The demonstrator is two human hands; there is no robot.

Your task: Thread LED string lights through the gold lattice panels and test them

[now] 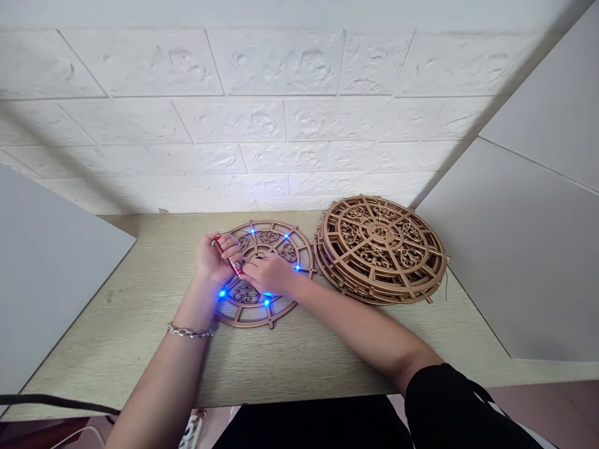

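On a pale wooden table (140, 324), a flat round wooden fretwork disc (262, 274) lies with small blue lights glowing around it. The left hand (213, 255), a silver bracelet (189, 332) on its wrist, grips a small red object (228, 257) over the disc's near-left part. The right hand (267, 273) rests on the disc's middle, its fingers (250, 269) touching the red object. Just beside the disc, to the right, sits a stack of similar discs (381, 249). A white brick-pattern wall (281, 112) stands behind.
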